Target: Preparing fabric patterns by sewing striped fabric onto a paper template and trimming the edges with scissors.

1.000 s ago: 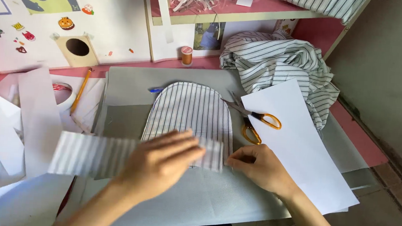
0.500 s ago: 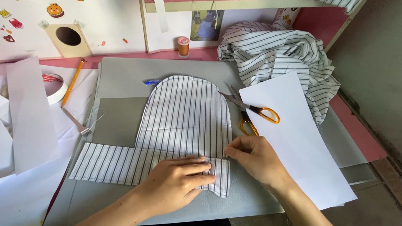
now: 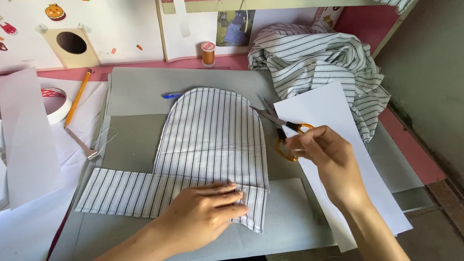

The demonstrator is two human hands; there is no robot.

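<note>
Left hand flat on striped strip, right fingers touching scissors

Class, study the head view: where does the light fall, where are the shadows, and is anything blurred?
Head view: daylight is bright and even over the striped fabric; soft shadow under the left hand; the right hand at the scissors is slightly soft; no strong glare; edges bend a little.

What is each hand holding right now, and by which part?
The right hand grips the scissors by their orange handles. The left hand holds nothing; it presses flat on the striped fabric strip.
</note>
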